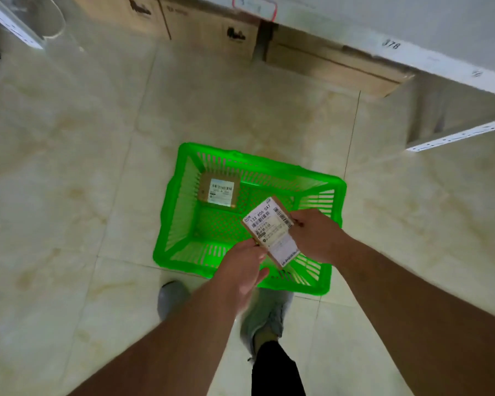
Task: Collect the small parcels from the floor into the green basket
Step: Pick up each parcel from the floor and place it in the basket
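- I hold a small parcel [272, 230] over the green basket [180, 195]: my left hand [245, 270] pinches its near edge, my right hand [316, 235] grips its far side.
- Its white label reads "133 R06 0A7" above barcodes; the finer print is too blurred.
- A second parcel [217, 192] lies in the basket's far left corner, label unreadable.
- The shelf [412, 32] is marked "378".
- The cardboard boxes [212, 24] under it carry a dark logo, perhaps a script word.

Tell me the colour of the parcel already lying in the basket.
Brown cardboard parcel with a white label, seen in the head view.
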`<state>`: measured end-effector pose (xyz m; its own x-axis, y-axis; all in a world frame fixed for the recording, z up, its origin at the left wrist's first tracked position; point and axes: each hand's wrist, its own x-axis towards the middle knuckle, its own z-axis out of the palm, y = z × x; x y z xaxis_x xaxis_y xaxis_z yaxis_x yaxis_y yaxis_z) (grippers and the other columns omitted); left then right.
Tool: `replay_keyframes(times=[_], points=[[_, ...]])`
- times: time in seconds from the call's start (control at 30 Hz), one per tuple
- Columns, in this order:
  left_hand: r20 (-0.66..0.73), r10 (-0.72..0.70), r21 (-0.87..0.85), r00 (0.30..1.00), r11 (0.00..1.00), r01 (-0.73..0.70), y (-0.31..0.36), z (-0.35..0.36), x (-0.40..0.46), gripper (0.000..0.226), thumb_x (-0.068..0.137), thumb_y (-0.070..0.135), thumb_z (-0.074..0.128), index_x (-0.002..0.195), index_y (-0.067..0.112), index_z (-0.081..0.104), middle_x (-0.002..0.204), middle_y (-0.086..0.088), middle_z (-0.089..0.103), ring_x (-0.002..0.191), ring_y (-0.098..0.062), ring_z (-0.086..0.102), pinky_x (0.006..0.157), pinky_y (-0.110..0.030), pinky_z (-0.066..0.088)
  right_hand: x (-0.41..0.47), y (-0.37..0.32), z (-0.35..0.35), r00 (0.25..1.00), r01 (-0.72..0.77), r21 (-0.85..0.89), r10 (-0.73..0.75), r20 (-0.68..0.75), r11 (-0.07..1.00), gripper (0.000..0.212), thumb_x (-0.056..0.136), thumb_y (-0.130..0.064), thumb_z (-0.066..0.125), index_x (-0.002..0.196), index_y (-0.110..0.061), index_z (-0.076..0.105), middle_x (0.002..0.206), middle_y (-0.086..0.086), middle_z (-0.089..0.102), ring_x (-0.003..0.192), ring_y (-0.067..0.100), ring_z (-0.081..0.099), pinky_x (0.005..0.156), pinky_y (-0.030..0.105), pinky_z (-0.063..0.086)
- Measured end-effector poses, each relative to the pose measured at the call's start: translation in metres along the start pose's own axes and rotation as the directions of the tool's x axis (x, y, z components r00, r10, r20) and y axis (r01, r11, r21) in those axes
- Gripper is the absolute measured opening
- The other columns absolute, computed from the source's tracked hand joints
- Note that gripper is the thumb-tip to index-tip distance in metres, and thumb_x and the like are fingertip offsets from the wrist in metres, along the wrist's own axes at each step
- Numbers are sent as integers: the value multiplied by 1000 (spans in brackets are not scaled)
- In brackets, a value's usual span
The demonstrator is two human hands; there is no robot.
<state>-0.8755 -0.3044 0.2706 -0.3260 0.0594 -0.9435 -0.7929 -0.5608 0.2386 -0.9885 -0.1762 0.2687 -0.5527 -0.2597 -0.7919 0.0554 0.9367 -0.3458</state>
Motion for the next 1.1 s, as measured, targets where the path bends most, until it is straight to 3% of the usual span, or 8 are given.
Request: replay_keyframes(times=[0.17,0.3,0.4,0.5,0.67,0.77,0.93,1.1], points=[[-35,-18,-194,999,981,11,-9,6,97,30,100,2,46,118,16,66,112,2,75,113,-11,63,112,-47,44,99,19,21,999,51,-204,-50,8,978,27,88,-20,47,101,-13,70,97,15,72,74,24,65,52,25,42],[-62,-36,-290,997,957,16,-15,6,164,28,101,3,47,110,20,68,105,5,73,109,-13,63,112,-48,44,160,26,40,997,74,-324,-68,28,943,29,85,-23,49,104,-17,69,99,13,70,85,30,69,60,26,45],[-57,-22,-309,998,951,4,-14,1,200,32,102,4,46,122,18,67,119,1,71,122,-19,60,112,-49,44,197,28,51,993,118,-405,-109,44,907,30,83,-25,47,104,-20,68,101,13,69,86,30,69,63,27,47],[-66,-25,-353,997,935,0,-11,-1,228,31,103,3,46,111,23,69,114,4,70,121,-20,59,110,-49,45,223,30,58,991,134,-453,-125,50,882,26,83,-23,50,101,-20,68,103,11,71,87,30,69,64,28,48],[-51,-15,-417,999,909,-8,-12,2,253,34,103,4,50,121,25,69,127,1,69,123,-21,60,107,-49,48,245,32,65,991,128,-443,-127,33,887,33,89,-18,55,119,-16,66,119,12,69,101,30,68,76,30,54],[-56,-13,-438,998,899,-13,-11,4,257,32,103,4,51,115,26,70,130,0,69,124,-22,61,107,-49,49,247,32,69,990,139,-397,-140,27,907,33,90,-13,53,120,-15,66,118,13,70,101,28,69,81,34,59],[-104,-29,-443,994,896,-21,-13,1,252,30,101,1,50,115,21,68,130,-4,67,125,-25,59,105,-49,51,233,39,72,981,148,-218,-172,-93,965,36,93,-13,50,127,-11,60,128,15,65,112,31,64,84,29,52],[-138,-31,-293,990,956,-11,-13,2,212,51,101,0,49,149,13,43,122,1,57,124,-24,57,106,-49,51,178,57,68,986,59,-96,-73,-148,994,46,98,-15,52,144,-11,52,145,16,56,120,27,61,84,17,45]])
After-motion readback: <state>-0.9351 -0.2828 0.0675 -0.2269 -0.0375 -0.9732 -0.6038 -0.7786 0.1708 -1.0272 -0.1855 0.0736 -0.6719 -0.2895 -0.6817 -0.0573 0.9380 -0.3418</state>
